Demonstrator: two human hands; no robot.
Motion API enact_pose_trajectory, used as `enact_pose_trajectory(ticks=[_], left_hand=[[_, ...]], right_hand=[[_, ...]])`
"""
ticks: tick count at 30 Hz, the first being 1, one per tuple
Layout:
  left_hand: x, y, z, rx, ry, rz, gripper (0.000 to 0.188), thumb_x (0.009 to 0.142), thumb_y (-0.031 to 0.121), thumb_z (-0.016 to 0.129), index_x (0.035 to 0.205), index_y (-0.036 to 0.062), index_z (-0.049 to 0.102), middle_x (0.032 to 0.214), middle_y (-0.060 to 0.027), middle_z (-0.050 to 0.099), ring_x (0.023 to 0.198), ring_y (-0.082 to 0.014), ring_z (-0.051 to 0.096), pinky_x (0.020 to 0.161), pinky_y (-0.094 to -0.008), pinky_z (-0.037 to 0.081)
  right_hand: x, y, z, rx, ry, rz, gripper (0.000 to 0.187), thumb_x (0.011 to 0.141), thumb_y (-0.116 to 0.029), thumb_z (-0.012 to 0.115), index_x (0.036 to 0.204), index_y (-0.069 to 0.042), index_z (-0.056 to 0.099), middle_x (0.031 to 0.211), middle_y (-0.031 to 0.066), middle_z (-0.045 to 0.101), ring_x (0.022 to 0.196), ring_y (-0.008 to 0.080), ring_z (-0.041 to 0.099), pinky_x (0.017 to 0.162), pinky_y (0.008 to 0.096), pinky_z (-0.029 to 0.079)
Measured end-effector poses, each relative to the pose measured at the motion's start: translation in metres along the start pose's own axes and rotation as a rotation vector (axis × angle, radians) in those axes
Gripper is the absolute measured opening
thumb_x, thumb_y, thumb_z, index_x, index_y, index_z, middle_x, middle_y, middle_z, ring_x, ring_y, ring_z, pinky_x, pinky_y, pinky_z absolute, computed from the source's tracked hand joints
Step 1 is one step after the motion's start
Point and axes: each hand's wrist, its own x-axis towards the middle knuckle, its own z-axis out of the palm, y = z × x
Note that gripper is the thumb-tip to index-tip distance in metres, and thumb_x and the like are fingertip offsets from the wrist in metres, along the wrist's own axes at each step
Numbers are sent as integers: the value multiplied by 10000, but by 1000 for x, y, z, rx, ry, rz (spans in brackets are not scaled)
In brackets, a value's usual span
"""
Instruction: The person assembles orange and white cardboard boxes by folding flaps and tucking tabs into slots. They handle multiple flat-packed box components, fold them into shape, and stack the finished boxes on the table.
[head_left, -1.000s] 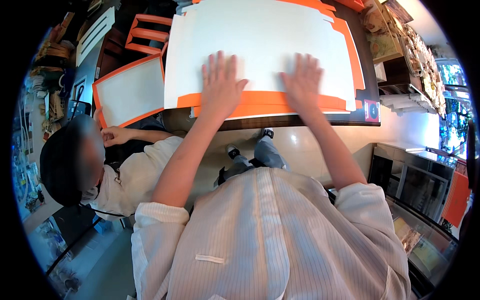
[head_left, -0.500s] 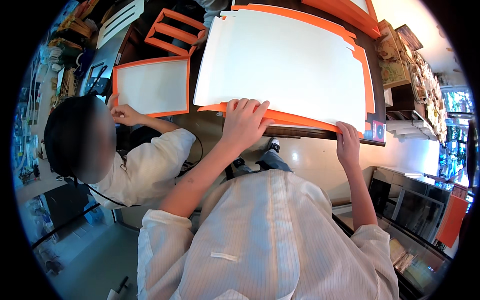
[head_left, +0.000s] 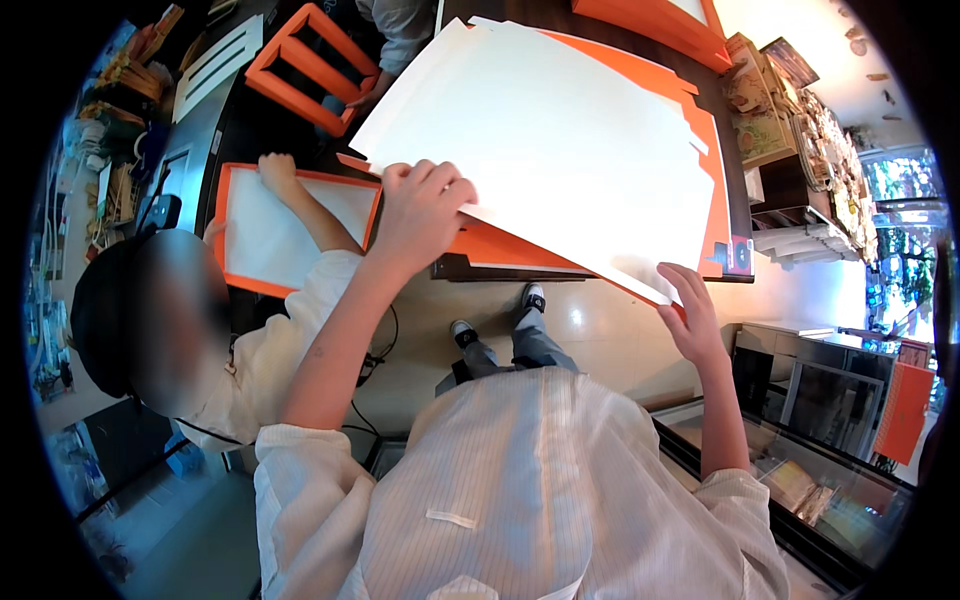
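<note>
A large flat cardboard sheet, white on top with notched edges, spans the table in front of me. Curled over its near left edge is my left hand, gripping it. My right hand pinches the near right corner, which sticks out past the table edge. The sheet lies askew, tilted at the near side. Orange-faced cardboard shows beneath it, and more orange borders its right side. What lies under the sheet's middle is hidden.
At left a co-worker reaches over a shallow orange tray with a white inside. Farther back, another person's hand touches an orange divided frame. An orange box sits at the far right. A glass case stands by my right elbow.
The top sheet has turned, its left part shifting left and its near right corner coming closer to me. My hands moved with it. The co-worker's hand moved to the tray's far side.
</note>
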Motion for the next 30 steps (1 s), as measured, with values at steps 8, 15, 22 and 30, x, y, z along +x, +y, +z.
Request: enact_pose_trajectory(ticks=[8,15,22,30], left_hand=[[-7,-50,-3,-105,124,101,205,785,-58,619,841,127,551,906,14,685,895,-197,659,1013,-431,376],[19,-62,-3,-143,304,188,220,832,-92,604,873,99,503,975,-37,714,971,-231,704,1065,-486,420],[57,-73,17,561,-10,-48,388,894,13,635,1278,74,630,1369,-178,609,1356,-330,532,1178,-508,378],[-2,150,22,-17,-227,-77,416,873,106,684,1277,18,641,1235,-137,659,1161,-324,618,987,-450,493]], right_hand=[[8,71,-15,-246,-151,-105,918,786,-231,760,1590,-88,338,1675,167,263,1543,420,217,1266,533,197],[-5,117,-7,-465,-34,-479,638,805,-146,711,1417,-32,571,1547,173,488,1447,409,428,1226,543,312],[24,49,-9,-419,292,-528,458,706,36,632,1160,5,685,1100,92,675,1007,288,645,884,430,506],[47,0,87,-381,281,-388,406,761,-41,659,1164,10,668,1200,106,615,1066,267,609,941,408,503]])
